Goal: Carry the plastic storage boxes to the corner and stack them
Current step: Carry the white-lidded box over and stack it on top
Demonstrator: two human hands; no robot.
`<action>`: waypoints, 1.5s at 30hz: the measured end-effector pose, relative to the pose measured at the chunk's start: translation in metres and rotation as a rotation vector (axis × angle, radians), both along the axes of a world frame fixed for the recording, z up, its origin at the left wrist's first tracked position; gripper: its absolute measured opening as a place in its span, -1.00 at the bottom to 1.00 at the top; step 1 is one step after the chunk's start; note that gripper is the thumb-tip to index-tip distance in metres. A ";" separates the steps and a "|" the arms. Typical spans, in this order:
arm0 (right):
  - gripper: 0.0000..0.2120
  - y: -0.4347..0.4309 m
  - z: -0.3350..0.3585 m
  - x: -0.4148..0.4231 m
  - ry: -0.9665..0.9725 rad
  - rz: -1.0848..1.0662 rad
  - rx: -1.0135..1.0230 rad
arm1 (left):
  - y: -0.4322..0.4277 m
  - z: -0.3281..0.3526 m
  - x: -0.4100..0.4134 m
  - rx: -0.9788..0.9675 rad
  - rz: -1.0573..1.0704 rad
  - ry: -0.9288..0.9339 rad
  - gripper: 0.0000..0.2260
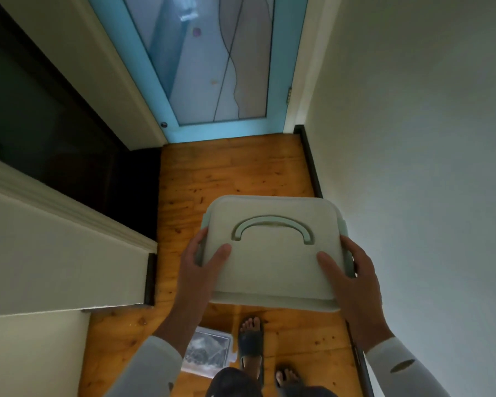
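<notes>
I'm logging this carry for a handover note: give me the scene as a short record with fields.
held item: pale lidded storage box, mint handle lying flat on its lid
left hand: grips the box's left side, thumb on the lid
right hand: grips the box's right side, thumb on the lid
on floor: clear plastic box beside the sandalled foot
ahead: blue-framed glass door, wooden floor in front of it
</notes>
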State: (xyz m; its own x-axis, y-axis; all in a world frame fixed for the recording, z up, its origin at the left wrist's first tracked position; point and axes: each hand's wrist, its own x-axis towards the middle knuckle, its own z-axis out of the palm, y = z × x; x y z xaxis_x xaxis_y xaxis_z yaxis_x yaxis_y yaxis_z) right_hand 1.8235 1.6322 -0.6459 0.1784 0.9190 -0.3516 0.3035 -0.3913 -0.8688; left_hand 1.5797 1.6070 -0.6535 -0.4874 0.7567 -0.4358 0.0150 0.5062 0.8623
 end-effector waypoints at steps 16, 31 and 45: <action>-0.45 -0.062 0.082 0.041 0.076 0.211 0.109 | -0.121 0.090 0.052 0.100 0.215 0.020 -0.50; -0.22 -0.143 0.127 -0.017 0.179 0.563 0.065 | -0.281 0.134 0.050 0.145 0.632 0.017 -0.53; -0.46 -0.315 0.136 -0.139 0.187 0.964 0.060 | -0.514 0.143 0.009 0.175 1.040 0.054 -0.50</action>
